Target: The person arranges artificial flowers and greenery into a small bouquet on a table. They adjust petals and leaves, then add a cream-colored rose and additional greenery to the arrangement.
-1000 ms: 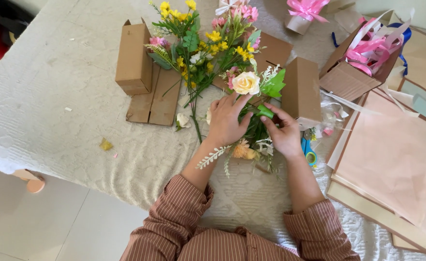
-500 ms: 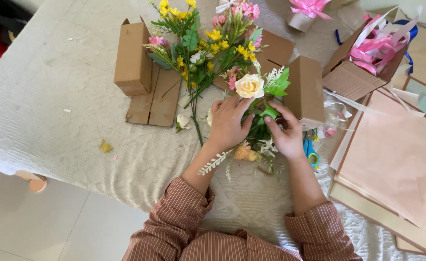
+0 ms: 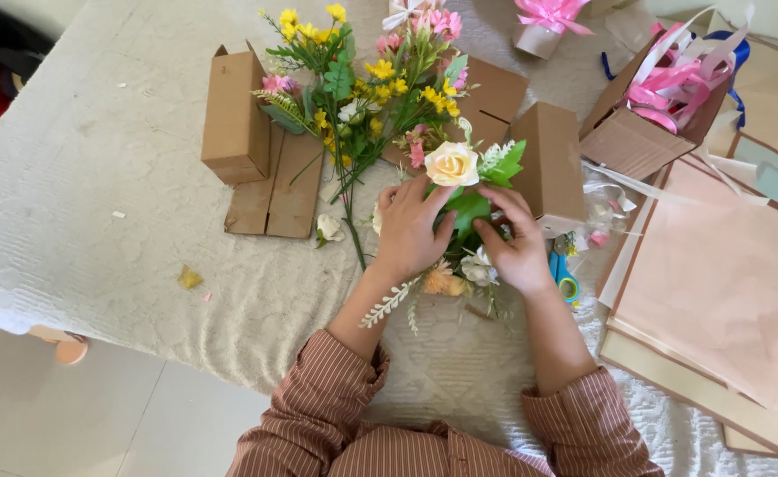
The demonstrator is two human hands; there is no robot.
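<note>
A cream artificial rose (image 3: pixel 451 162) with green leaves (image 3: pixel 468 208) stands upright between both hands. My left hand (image 3: pixel 409 230) wraps the stem from the left, fingers curled under the bloom. From the right, my right hand (image 3: pixel 514 245) pinches the leaves and stem. Below the hands lie an orange flower (image 3: pixel 442 281), a white flower (image 3: pixel 479 267) and a pale sprig (image 3: pixel 387 305) on the white textured tablecloth (image 3: pixel 97 203).
A pile of yellow and pink artificial flowers (image 3: pixel 362 84) lies behind, over flattened brown cardboard boxes (image 3: pixel 237 115). Another box (image 3: pixel 548 163) stands right of the rose. Blue scissors (image 3: pixel 564 276), pink ribbons (image 3: pixel 671 84) and peach paper sheets (image 3: pixel 724 283) are at right.
Both hands have shifted slightly on the stem and the rose now stands a little higher and more upright. The rest of the table is unchanged.
</note>
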